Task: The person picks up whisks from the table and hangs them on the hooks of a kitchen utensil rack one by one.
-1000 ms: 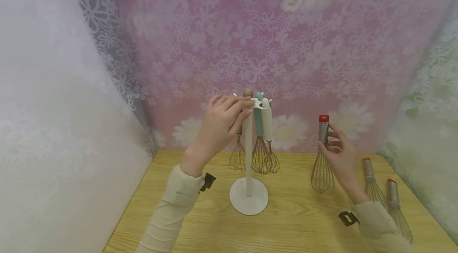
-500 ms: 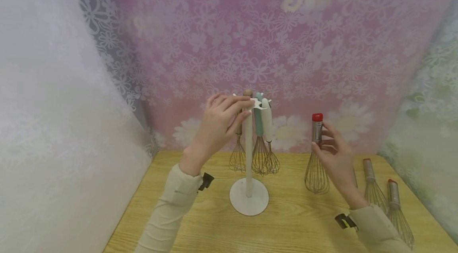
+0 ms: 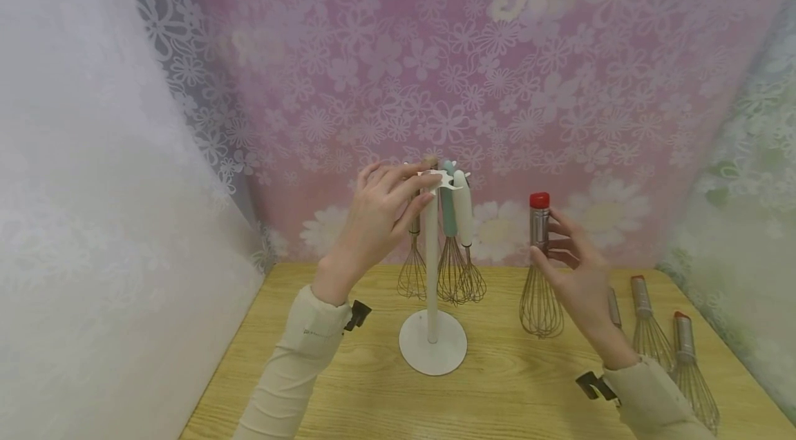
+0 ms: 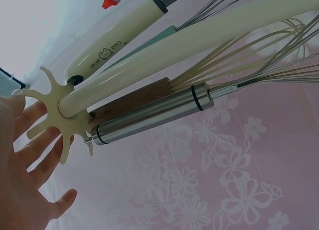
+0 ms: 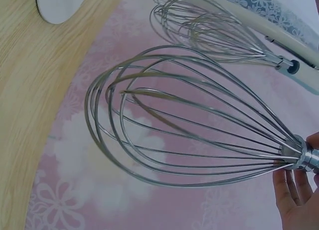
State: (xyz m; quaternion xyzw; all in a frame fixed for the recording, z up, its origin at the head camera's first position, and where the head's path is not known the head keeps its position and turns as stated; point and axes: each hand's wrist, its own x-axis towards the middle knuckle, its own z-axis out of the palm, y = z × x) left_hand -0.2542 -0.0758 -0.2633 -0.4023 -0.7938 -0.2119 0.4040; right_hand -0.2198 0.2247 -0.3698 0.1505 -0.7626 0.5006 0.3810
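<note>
A steel whisk point(image 3: 539, 236) with a red cap is held upright by its handle, pinched between the thumb and fingers of my right hand point(image 3: 578, 274). Its wire loops point(image 5: 189, 115) fill the right wrist view. My left hand point(image 3: 376, 219) lies over the top of a white rack point(image 3: 432, 274), its fairly straight fingers touching the hooked top plate point(image 4: 55, 108). Several whisks hang from that plate: one with a white handle point(image 3: 462, 208), a teal-handled whisk point(image 3: 449, 212), one with a wooden handle point(image 4: 132, 98) and a steel-handled whisk point(image 4: 149, 115).
On the right of the wooden table point(image 3: 497, 391) lie a whisk with a red cap point(image 3: 643, 309) and another red-capped whisk point(image 3: 684, 343). A further steel handle point(image 3: 614, 307) shows beside the right wrist. A flowered curtain point(image 3: 398, 81) stands behind the table.
My right hand has moved left with the whisk, closer to the rack, and slightly up. A steel handle on the table now shows beside the right wrist. My left hand keeps its place.
</note>
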